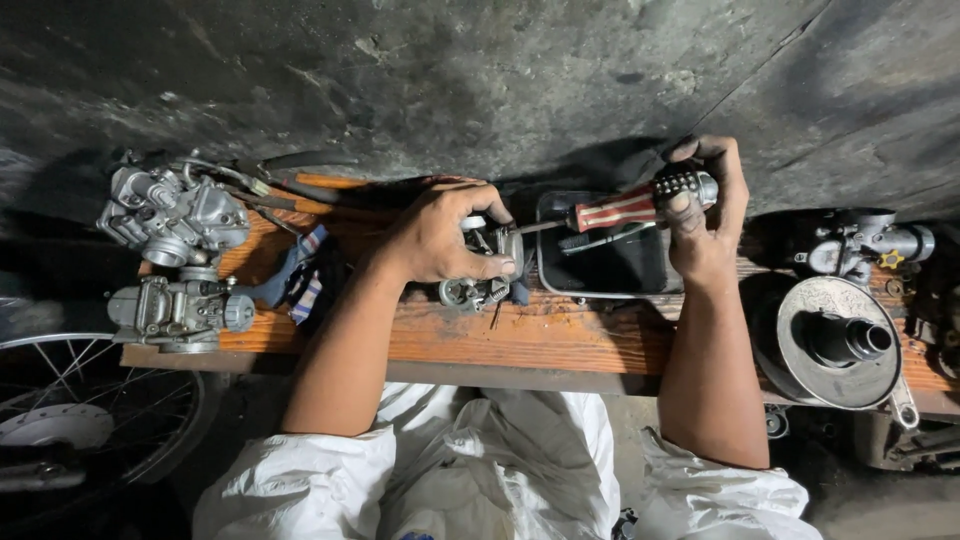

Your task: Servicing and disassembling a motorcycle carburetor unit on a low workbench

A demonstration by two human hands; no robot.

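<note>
A: Closest in, what shows below the wooden bench (560, 340)?

B: The person's lap in white trousers (480, 470), tucked under the bench's front edge. A spoked wheel (90, 420) sits low, off the bench's left end.

A: And on the bench itself?

B: The left hand (440, 240) is clenched around a small carburetor (480, 285), pinning it near the middle of the bench top. The right hand (705, 215) is closed on the butt of a screwdriver (625, 207) with a red-and-white striped handle, held level above the bench; its shaft runs left to the carburetor's top.

A: What lies under the screwdriver?

B: A dark rectangular tray (610, 265), resting on the bench just right of the held carburetor. I can't tell what is inside it.

A: Anything else along the bench?

B: At the left end, 2 more carburetors: 1 at the front edge (180, 312), 1 behind it (175, 215), with a striped rag (305, 275) beside them. At the right end, a round metal disc with a black hub (840, 340), and behind it another silver carburetor body (865, 245).

A: Furthest back?

B: A rough, dark grey wall (480, 80) rising straight behind the bench.
</note>
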